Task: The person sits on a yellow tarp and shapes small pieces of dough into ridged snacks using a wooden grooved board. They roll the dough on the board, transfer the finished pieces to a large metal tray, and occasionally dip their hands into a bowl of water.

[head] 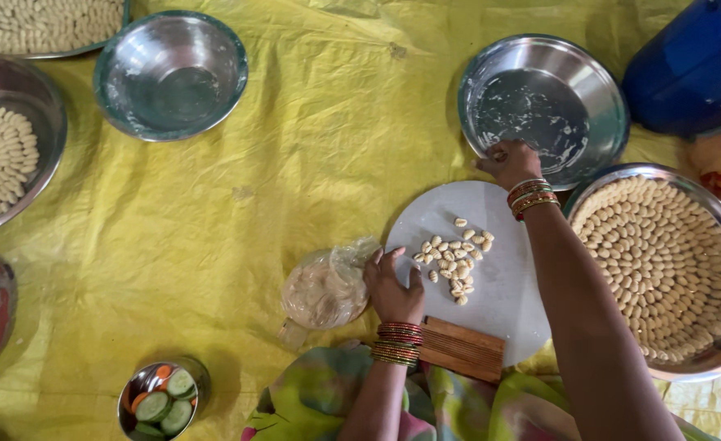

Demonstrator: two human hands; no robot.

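My left hand (391, 287) rests on the near left rim of a round white board (507, 286), fingers curled, beside a clear plastic bag of dough (325, 287). Several small shaped dough pieces (457, 261) lie in a loose pile on the board. My right hand (511, 162) reaches past the board's far edge to the rim of a steel bowl (544, 110) smeared with white residue, fingers pinched together. A ridged wooden block (461, 349) lies at the board's near edge. Both wrists wear red and green bangles.
A steel plate (668, 269) packed with shaped pieces sits right of the board. Two more trays of pieces (1, 159) (42, 24) lie at far left, a bare steel bowl (171, 73) beside them. A small bowl of cucumber and carrot slices (163, 400) stands near. A blue container (695, 65) fills the top right corner. Yellow sheet underneath.
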